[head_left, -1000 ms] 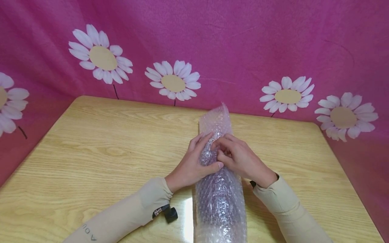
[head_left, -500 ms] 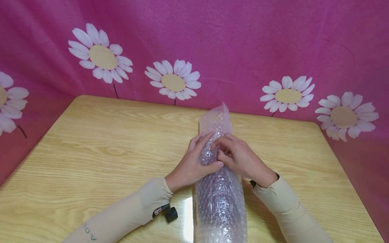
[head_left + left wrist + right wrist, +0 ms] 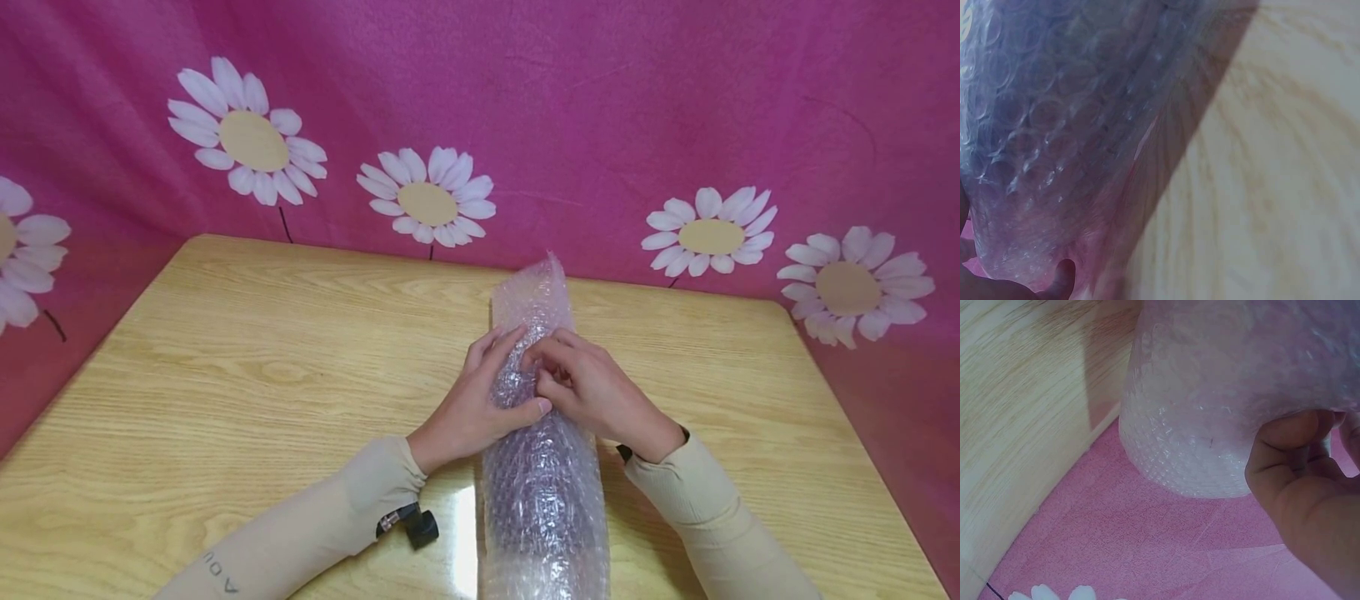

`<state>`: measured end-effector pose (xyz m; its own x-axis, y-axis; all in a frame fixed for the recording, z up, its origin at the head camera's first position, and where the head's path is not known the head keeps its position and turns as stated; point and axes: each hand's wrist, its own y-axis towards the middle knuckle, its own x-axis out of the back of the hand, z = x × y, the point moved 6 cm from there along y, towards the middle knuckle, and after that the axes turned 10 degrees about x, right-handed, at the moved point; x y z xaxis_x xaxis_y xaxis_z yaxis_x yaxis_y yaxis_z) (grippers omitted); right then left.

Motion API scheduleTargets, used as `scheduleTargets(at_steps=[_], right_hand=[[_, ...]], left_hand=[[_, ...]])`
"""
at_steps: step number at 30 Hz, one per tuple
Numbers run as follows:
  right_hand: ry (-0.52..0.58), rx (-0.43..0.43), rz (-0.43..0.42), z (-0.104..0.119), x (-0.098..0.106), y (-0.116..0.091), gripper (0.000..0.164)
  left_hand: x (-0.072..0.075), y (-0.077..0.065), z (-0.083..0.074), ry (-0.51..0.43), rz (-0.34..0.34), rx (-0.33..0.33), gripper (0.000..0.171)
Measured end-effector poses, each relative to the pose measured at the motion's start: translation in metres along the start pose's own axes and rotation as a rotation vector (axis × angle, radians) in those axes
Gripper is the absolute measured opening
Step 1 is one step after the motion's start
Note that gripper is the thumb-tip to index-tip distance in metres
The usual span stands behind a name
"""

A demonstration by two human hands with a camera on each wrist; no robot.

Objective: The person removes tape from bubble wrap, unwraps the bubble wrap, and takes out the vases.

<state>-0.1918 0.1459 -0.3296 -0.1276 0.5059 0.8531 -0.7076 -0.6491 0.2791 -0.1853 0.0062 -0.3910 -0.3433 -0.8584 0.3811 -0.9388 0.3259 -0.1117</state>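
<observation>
A long roll of clear bubble wrap (image 3: 546,492) with a pinkish-purple tint lies lengthwise on the table, its flattened far end rising to a pointed corner. My left hand (image 3: 480,404) rests on its left side, fingers spread and thumb stretched across the top. From the right, my right hand (image 3: 592,387) bends over the same spot, index finger and thumb curled and pinching at the wrap's surface. In the right wrist view the curled fingers (image 3: 1294,434) sit right against the bubble wrap (image 3: 1191,425). The left wrist view shows the bubbles (image 3: 1041,112) closely, with fingertips (image 3: 1063,278) at the bottom.
The wood-grain table (image 3: 285,350) extends on both sides of the roll. Behind it hangs a magenta cloth (image 3: 570,108) printed with white daisies, close to the table's far edge. A small black wrist camera (image 3: 420,527) hangs under the left sleeve.
</observation>
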Motion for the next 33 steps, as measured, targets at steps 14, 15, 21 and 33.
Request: scheduleTargets(at_steps=[14,15,21,33], right_hand=[[-0.003,-0.004,0.006,0.0003,-0.0001,-0.0004,0.024],[-0.004,-0.003,0.006,0.0003,-0.0001,-0.0004,0.024],[-0.004,-0.006,0.009,0.0000,-0.0003,-0.0003,0.024],[-0.004,0.011,-0.001,0.0009,0.0003,-0.0003,0.025]], left_hand=[[0.0002,-0.0004,0.0005,0.004,0.001,-0.007,0.095],[0.0001,-0.0003,0.0008,0.004,0.001,-0.006,0.095],[-0.0004,0.0000,0.0017,0.004,0.007,0.000,0.095],[-0.0001,0.0010,0.0012,0.002,0.004,-0.008,0.095]])
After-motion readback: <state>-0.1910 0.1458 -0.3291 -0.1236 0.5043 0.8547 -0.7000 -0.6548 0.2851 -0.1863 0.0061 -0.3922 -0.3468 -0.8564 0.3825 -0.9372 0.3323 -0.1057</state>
